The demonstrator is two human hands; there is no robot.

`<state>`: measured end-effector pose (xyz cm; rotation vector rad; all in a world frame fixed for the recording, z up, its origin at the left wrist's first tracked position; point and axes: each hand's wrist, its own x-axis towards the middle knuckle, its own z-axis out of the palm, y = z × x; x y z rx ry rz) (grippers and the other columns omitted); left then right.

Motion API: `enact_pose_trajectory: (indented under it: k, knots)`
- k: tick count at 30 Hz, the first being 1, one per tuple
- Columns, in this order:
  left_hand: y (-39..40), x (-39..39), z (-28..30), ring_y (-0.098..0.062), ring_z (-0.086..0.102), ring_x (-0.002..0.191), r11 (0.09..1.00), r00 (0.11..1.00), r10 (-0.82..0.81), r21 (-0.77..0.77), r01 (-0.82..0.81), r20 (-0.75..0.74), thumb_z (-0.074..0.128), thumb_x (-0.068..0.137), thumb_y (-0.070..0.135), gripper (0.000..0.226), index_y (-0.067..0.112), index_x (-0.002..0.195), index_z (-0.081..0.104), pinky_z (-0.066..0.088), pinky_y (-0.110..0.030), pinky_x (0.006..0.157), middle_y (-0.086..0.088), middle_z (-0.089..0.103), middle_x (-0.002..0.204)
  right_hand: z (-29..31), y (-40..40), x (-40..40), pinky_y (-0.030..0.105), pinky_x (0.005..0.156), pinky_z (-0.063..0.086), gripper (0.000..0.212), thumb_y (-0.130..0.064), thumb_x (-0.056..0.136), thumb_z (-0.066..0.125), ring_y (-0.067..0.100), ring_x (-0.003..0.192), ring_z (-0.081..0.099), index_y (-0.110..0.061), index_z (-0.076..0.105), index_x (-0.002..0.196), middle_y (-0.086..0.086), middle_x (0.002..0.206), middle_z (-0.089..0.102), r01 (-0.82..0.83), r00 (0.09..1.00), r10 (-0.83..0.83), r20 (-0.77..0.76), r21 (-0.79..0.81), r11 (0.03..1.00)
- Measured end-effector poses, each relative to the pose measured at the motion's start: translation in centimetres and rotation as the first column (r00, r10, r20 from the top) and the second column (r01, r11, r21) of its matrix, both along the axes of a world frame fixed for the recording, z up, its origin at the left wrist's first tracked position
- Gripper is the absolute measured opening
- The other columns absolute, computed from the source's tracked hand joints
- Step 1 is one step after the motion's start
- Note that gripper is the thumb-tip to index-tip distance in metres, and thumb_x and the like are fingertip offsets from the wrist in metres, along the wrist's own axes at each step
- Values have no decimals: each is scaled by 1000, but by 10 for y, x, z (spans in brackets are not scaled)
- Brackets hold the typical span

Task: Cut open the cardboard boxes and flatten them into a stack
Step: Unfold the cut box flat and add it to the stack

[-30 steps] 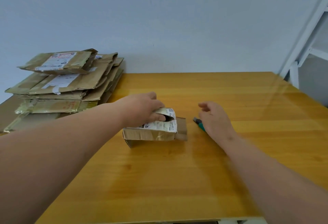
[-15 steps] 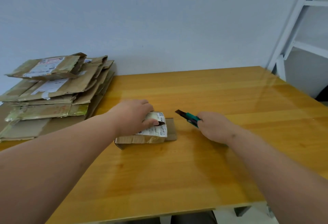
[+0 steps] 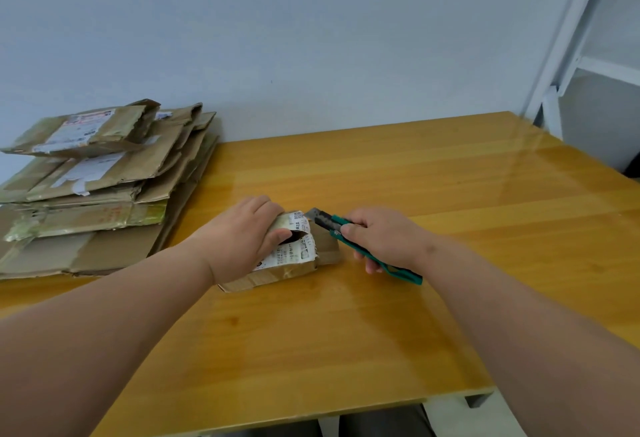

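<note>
A small cardboard box (image 3: 294,263) with a torn paper label lies near the middle of the wooden table (image 3: 415,177). The left hand (image 3: 247,235) presses on its top, thumb curled at the torn flap. The right hand (image 3: 381,237) grasps a green knife (image 3: 337,228), whose blade tip is at the box's far corner. A stack of flattened boxes (image 3: 97,187) lies at the table's left.

two bare forearms, no sleeves, left hand (image 3: 247,235) and right hand (image 3: 381,237) ungloved
</note>
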<state>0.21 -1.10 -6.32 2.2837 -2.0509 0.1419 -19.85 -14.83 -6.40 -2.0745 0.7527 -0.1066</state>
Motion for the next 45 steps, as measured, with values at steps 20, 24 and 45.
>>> enact_pose_trajectory:
  k: [20,24,45]
  knots:
    - [-4,-5,-2,-13,44,111,999,999,25,28,-24,-35,18,93,56,62,19,132,47,37,-28,100,5,49,118,-1,-2,0,20,48,45,24,-23,105,43,14,48,55,-9,57,119,6,71,63,9,997,-14,-77,-62,998]
    - [-7,-6,-3,-13,44,110,996,999,31,84,-29,-25,14,92,56,62,21,131,49,37,-28,98,6,49,118,-3,-1,-3,22,52,45,27,-23,105,44,13,45,54,-6,58,119,5,69,64,6,992,-13,-122,-58,998]
    - [-13,-7,-6,-13,46,110,975,996,69,208,-77,49,14,97,55,57,27,130,52,42,-34,97,8,49,119,11,7,-32,25,52,42,23,-22,101,49,18,41,51,-6,66,103,8,60,64,-48,971,83,-225,154,987]
